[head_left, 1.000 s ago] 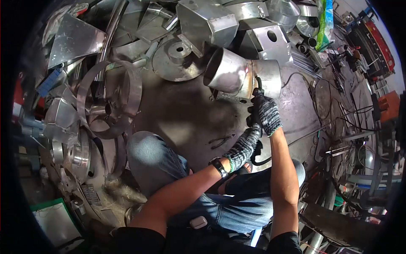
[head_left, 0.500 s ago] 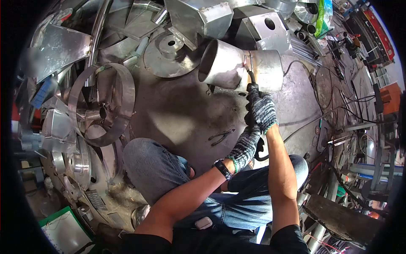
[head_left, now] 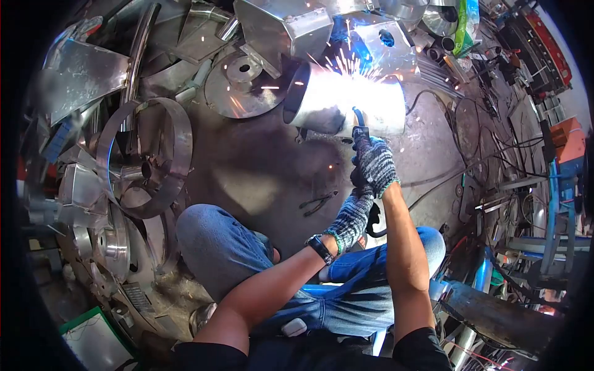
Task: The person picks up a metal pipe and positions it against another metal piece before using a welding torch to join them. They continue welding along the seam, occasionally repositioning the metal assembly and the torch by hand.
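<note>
A welding torch (head_left: 359, 119) points up at a metal pipe piece (head_left: 388, 111) with a flared left end. White glare and flying sparks hide the middle of the pipe. My right hand (head_left: 377, 162), in a grey knitted glove, is wrapped round the torch handle just below the pipe. Close behind it, my left hand (head_left: 354, 213), gloved too and with a black watch at the wrist, grips the lower part of the torch; its fingertips are partly hidden.
Pliers (head_left: 318, 202) lie on the metal floor plate (head_left: 247, 167). A large metal ring (head_left: 181, 139) stands at the left. A round disc (head_left: 232, 93) and sheet-metal parts lie beyond. Cables (head_left: 436, 179) run along the right, beside cluttered tools.
A bright arc and sparks have appeared at the torch tip, lighting the pipe and my legs blue-white. The view has shifted slightly; both hands keep their hold on the torch.
</note>
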A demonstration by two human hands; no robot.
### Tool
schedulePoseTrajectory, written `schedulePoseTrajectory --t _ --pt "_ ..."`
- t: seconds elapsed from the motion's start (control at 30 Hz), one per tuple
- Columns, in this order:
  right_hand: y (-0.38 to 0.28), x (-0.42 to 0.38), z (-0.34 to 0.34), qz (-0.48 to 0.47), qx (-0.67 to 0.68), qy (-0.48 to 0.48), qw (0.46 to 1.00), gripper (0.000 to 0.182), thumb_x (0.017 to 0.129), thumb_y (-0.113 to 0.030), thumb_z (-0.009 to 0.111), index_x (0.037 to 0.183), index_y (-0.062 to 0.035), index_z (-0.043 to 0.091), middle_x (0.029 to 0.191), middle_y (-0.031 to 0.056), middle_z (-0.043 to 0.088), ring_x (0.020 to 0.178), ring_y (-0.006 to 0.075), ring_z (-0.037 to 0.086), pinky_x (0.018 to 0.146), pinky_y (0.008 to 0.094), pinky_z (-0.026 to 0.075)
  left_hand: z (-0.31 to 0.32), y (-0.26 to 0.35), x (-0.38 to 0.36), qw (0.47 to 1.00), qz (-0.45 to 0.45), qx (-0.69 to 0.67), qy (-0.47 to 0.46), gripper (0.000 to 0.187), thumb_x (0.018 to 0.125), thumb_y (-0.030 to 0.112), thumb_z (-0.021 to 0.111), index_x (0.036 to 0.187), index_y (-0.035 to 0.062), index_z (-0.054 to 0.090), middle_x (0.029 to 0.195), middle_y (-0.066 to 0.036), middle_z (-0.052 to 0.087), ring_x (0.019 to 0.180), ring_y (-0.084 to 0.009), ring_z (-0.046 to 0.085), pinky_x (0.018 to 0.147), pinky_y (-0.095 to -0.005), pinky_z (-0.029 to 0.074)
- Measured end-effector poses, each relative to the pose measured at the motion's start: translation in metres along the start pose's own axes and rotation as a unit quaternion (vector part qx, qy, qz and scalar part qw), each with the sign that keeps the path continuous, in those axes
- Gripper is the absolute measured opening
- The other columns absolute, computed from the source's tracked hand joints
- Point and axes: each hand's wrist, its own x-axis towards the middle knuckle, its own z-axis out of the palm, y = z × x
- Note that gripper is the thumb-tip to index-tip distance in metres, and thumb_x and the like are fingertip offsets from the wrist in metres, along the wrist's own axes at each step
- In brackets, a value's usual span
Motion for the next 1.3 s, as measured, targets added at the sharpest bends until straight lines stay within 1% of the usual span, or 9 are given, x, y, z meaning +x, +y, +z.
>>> schedulePoseTrajectory --t 0.03,0.27,0.43,0.63,0.7,0.8,0.83,0.97,1.3 --pt "0.005 0.005 0.003 0.036 0.038 -0.046 0.998 0.061 0.115 -0.042 0.041 0.171 -0.0300 0.021 0.090 0.0147 0.069 0.071 0.0247 0.071 0.064 0.0410 0.058 0.002 0.001 -0.001 1.000 0.002 -0.011 0.010 0.050 0.111 0.057 0.049 0.111 0.0085 0.059 0.077 -0.003 0.063 0.061 -0.0138 0.059 0.050 -0.0314 0.048" --pt "-0.028 0.010 -0.029 0.053 -0.049 -0.086 0.994 0.065 0.112 -0.020 0.041 0.172 -0.0314 0.018 0.088 0.0142 0.068 0.064 0.0227 0.068 0.063 0.0424 0.058 0.003 -0.014 0.005 0.999 0.002 -0.047 0.005 0.047 0.112 0.055 0.050 0.111 0.0092 0.060 0.078 -0.003 0.065 0.061 -0.0147 0.059 0.052 -0.0320 0.048" --pt "-0.011 0.009 -0.020 0.021 0.003 -0.102 0.995 0.106 0.090 -0.012 0.073 0.170 -0.0040 0.005 0.085 0.0275 0.069 0.077 0.0423 0.072 0.074 0.0542 0.056 0.000 -0.022 0.013 0.999 0.010 -0.039 -0.002 0.044 0.114 0.048 0.051 0.110 0.0061 0.062 0.084 -0.005 0.067 0.072 -0.0153 0.063 0.061 -0.0327 0.052" --pt "0.000 0.006 -0.010 0.009 0.017 -0.099 0.995 0.080 0.092 -0.017 0.074 0.156 0.0068 0.033 0.089 0.0231 0.070 0.077 0.0364 0.073 0.069 0.0477 0.058 0.001 -0.025 0.021 0.998 0.062 -0.015 0.023 0.038 0.114 0.043 0.051 0.116 0.0072 0.064 0.092 -0.002 0.066 0.078 -0.0129 0.061 0.068 -0.0305 0.052" --pt "-0.027 0.004 -0.035 0.222 0.334 -0.132 0.906 0.053 0.100 -0.023 0.066 0.144 0.0030 0.049 0.093 0.0197 0.070 0.077 0.0304 0.073 0.065 0.0437 0.058 -0.001 -0.025 0.019 0.996 0.090 0.019 0.021 0.038 0.115 0.043 0.051 0.117 0.0072 0.064 0.094 -0.002 0.065 0.080 -0.0124 0.060 0.070 -0.0306 0.051" --pt "-0.039 0.002 -0.049 0.199 0.310 -0.137 0.920 0.041 0.108 -0.028 0.057 0.138 -0.0012 0.056 0.095 0.0166 0.070 0.077 0.0257 0.072 0.062 0.0415 0.058 -0.002 -0.029 0.021 0.996 0.083 0.025 0.014 0.039 0.117 0.041 0.047 0.119 0.0061 0.064 0.096 -0.003 0.066 0.085 -0.0125 0.060 0.075 -0.0319 0.051" --pt "-0.024 -0.002 -0.033 0.063 0.165 -0.091 0.980 0.039 0.108 -0.020 0.055 0.143 -0.0052 0.054 0.097 0.0181 0.071 0.078 0.0303 0.073 0.065 0.0455 0.058 -0.003 -0.032 0.024 0.993 0.092 0.070 0.023 0.040 0.117 0.040 0.045 0.119 0.0057 0.064 0.095 -0.003 0.066 0.085 -0.0126 0.060 0.075 -0.0320 0.051" --pt "0.034 0.001 0.042 0.070 0.348 0.015 0.935 0.064 0.105 -0.065 0.054 0.102 -0.0022 0.065 0.067 0.0072 0.056 0.047 0.0205 0.057 0.043 0.0378 0.047 -0.007 -0.039 0.029 0.984 0.127 0.120 0.025 0.040 0.117 0.039 0.043 0.116 0.0052 0.064 0.093 -0.004 0.067 0.083 -0.0127 0.062 0.073 -0.0319 0.052" --pt "-0.024 0.006 -0.018 0.324 0.384 -0.072 0.862 0.065 0.106 -0.063 0.054 0.105 0.0004 0.067 0.064 0.0069 0.055 0.045 0.0208 0.055 0.042 0.0385 0.046 0.004 -0.006 -0.002 0.994 0.086 0.063 0.000 0.043 0.117 0.042 0.042 0.115 0.0052 0.065 0.090 -0.005 0.070 0.082 -0.0161 0.065 0.074 -0.0335 0.053"
